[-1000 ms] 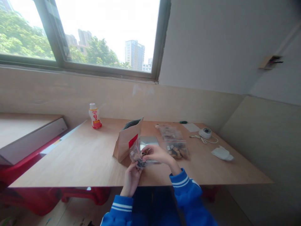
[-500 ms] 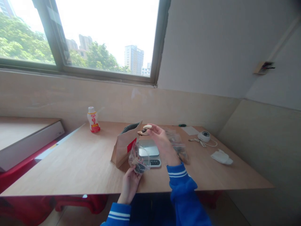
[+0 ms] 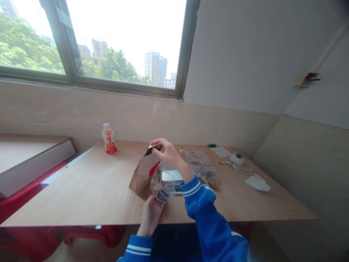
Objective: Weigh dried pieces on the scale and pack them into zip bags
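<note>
My left hand (image 3: 151, 211) grips a small clear plastic bag (image 3: 163, 184) with dark and light pieces inside, held just above the table's near edge. My right hand (image 3: 165, 152) is raised over the open mouth of a brown paper pouch (image 3: 143, 171) with a red label. Its fingers pinch a small pale piece (image 3: 152, 146) at the pouch opening. A silver kitchen scale (image 3: 172, 176) sits right behind the clear bag, partly hidden by my right arm.
Several filled clear bags (image 3: 203, 168) lie right of the scale. A small bottle (image 3: 108, 138) stands at the back left. A white round device with a cable (image 3: 237, 158), a white cloth (image 3: 257, 182) and a paper slip (image 3: 221, 151) lie to the right on the wooden table (image 3: 81, 189).
My right hand came out of the clear bag with a small piece, rose, and moved left to the paper pouch's mouth. My left hand kept hold of the clear bag.
</note>
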Demonstrator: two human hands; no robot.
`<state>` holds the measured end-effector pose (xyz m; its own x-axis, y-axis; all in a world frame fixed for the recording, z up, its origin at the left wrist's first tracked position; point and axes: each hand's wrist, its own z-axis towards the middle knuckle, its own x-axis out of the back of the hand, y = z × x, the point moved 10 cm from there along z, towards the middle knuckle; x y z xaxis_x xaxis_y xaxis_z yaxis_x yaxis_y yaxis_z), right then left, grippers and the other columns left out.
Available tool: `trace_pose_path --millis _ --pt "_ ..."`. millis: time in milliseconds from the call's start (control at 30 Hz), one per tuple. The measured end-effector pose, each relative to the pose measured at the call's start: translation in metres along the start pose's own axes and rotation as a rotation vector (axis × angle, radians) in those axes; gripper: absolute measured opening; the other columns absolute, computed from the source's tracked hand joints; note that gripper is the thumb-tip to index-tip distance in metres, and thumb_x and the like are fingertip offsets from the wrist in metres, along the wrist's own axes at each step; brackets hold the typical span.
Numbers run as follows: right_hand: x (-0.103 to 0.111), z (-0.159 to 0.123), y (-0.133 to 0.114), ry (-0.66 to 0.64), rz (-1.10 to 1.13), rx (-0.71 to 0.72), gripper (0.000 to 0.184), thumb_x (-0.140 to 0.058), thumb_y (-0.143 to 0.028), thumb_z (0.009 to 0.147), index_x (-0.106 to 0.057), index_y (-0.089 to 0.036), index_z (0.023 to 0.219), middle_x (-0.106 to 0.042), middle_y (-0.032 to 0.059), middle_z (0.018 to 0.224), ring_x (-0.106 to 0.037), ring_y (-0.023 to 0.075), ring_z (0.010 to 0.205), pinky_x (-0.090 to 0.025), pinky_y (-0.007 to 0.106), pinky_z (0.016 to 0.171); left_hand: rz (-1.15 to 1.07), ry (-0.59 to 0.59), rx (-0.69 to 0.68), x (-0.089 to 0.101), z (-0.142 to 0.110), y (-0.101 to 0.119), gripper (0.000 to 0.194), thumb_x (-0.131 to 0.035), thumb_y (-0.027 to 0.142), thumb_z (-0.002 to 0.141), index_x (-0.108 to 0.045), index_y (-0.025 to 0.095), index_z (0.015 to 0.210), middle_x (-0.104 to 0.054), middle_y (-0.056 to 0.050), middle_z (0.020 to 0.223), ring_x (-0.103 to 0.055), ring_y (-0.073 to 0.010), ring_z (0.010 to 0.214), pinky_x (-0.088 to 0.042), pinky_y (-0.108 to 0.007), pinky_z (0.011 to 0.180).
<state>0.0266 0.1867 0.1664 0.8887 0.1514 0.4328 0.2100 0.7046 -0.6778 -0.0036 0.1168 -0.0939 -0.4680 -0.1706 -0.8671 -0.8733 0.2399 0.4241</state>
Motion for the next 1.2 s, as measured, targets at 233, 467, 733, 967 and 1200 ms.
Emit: trace_pose_path --millis 233,467,733,967,1200 --pt "-0.012 -0.008 -0.005 -0.074 -0.232 0.079 0.024 -0.049 -0.031 0.091 -0.066 -0.019 0.079 -0.067 0.0042 0.092 -0.06 0.0155 0.092 -0.042 0.03 0.092 0.002 0.027 -0.016 0.002 0.0 0.002 0.02 -0.053 0.013 0.082 -0.069 0.014 0.093 -0.072 -0.008 0.1 -0.066 -0.0169 0.09 -0.052 -0.026 0.08" --pt "0.011 -0.016 -0.015 0.096 -0.135 0.053 0.025 -0.043 -0.027 0.092 -0.067 -0.021 0.086 -0.069 0.002 0.093 -0.061 0.0148 0.093 -0.042 0.029 0.09 0.004 0.031 -0.032 -0.001 -0.003 0.004 0.018 -0.054 0.012 0.082 -0.067 0.013 0.094 -0.071 -0.009 0.102 -0.066 -0.0169 0.089 -0.053 -0.027 0.081" --pt "0.009 -0.072 0.051 -0.204 -0.081 -0.357 0.026 -0.041 -0.006 0.073 -0.063 -0.017 0.071 -0.064 -0.0001 0.069 -0.059 0.0126 0.067 -0.044 0.021 0.06 0.083 0.0 -0.078 0.0 -0.001 0.004 0.014 -0.067 0.013 0.076 -0.066 0.013 0.09 -0.071 -0.007 0.093 -0.068 -0.0166 0.085 -0.054 -0.027 0.079" --pt "-0.031 -0.117 0.077 -0.498 -0.074 -0.442 0.021 -0.054 -0.018 0.08 -0.063 -0.019 0.099 -0.067 0.0026 0.092 -0.062 0.0165 0.079 -0.047 0.023 0.065 0.166 0.031 -0.131 0.006 0.001 0.003 0.03 -0.082 0.027 0.06 -0.069 0.013 0.083 -0.072 -0.006 0.088 -0.068 -0.0152 0.077 -0.055 -0.024 0.073" --pt "-0.043 -0.13 0.081 -0.585 -0.001 -0.385 0.038 -0.072 -0.023 0.069 -0.058 -0.021 0.105 -0.061 0.0005 0.092 -0.059 0.0167 0.08 -0.048 0.023 0.064 0.254 0.049 -0.246 0.008 0.001 0.01 0.026 -0.075 0.03 0.069 -0.07 0.016 0.09 -0.072 -0.007 0.097 -0.068 -0.0188 0.089 -0.054 -0.025 0.078"
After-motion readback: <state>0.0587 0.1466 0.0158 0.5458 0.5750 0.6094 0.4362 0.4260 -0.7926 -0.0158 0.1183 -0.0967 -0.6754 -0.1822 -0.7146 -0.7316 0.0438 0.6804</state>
